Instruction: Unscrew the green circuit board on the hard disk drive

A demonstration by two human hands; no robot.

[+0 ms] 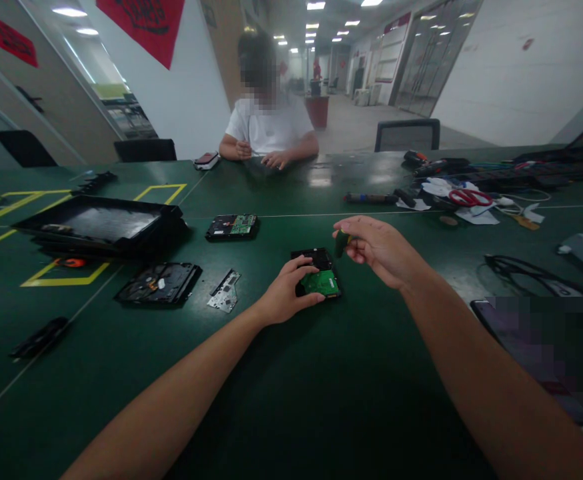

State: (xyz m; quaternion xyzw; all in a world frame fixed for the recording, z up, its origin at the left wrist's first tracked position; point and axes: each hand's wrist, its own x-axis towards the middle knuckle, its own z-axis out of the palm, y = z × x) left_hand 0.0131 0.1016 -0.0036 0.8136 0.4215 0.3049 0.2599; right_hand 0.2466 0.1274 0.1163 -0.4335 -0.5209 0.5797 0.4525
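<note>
A hard drive [327,283] with a green circuit board lies on the dark green table. My left hand [288,293] grips it from the left, fingers over its top and thumb along the near edge. Just above and right of the drive, my right hand [371,245] is closed round a short tool with a dark green and yellow handle, which looks like a screwdriver [342,244]. Its tip cannot be made out. Left of my left hand lies a loose grey circuit board [225,291]. Farther back is another hard drive [232,227].
On the left are an opened drive case [158,283], a large black casing [104,227] and a black strip [40,339]. Tools, red scissors [471,198] and cables [531,273] lie on the right, near a phone [526,353]. A person [271,133] sits across the table.
</note>
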